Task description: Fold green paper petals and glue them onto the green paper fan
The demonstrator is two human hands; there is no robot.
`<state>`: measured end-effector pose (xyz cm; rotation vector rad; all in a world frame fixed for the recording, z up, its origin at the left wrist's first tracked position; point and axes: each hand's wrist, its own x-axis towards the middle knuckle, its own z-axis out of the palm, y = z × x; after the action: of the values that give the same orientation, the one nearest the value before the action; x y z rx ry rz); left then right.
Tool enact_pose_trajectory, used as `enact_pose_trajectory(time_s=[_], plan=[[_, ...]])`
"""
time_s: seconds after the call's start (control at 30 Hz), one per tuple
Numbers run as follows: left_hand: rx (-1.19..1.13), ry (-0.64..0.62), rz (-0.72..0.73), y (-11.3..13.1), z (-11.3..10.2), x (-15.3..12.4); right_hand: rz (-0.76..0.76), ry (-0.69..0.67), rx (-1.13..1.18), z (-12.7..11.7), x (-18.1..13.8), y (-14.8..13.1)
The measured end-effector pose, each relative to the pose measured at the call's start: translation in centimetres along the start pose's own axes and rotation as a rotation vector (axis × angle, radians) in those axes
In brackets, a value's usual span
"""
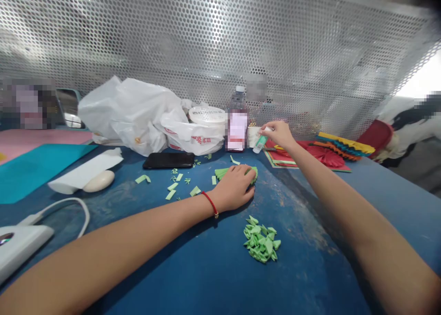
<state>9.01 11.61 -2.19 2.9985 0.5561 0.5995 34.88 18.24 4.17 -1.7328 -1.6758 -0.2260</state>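
While right grip [278, 132] pinches a small bottle [260, 143] — left grip [237, 186], over green paper [221, 172], unclear — bag [188, 136] holds tub [206, 115]

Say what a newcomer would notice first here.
Probably the green pile on the blue table, nearer the camera than the left hand, which lies on pleated green paper. Then the right hand, farther back, holding a tube; a perforated metal screen spans the background.

Matt pleated paper [221, 172], smooth plastic tube [260, 143], shiny metal panel [155, 39]

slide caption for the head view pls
Left hand rests on pleated green paper; right hand holds white-and-green plastic tube.
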Motion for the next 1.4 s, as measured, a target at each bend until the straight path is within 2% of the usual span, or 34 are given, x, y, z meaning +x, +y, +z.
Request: enact_pose_trajectory(time_s=[0.17, 0.3, 0.5, 1.03, 1.27, 1.4], plan=[[0.011, 0.005, 0.005, 0.0, -0.1, 0.0, 0.052, 0.059, 0.030, -1.1, -0.3, 0.1], [0.012, 0.010, 0.012, 0.0, -0.1, -0.1, 0.106, 0.161, 0.052, -2.2, -0.6, -0.1], [-0.004, -0.002, 0.008, -0.1, 0.1, -0.1, 0.142, 0.253, 0.045, -1.9, -1.3, -0.8], [-0.008, -0.002, 0.014, 0.0, -0.1, -0.2, 0.245, 0.174, -0.029, 0.5, 1.0, -1.4], [-0.011, 0.003, 0.014, 0.0, -0.1, -0.3, 0.228, 0.167, -0.070, 2.5, 1.2, -2.1], [-0.017, 0.012, 0.021, -0.1, 0.0, -0.2, 0.172, 0.141, -0.080, 2.8, 1.1, -3.2]])
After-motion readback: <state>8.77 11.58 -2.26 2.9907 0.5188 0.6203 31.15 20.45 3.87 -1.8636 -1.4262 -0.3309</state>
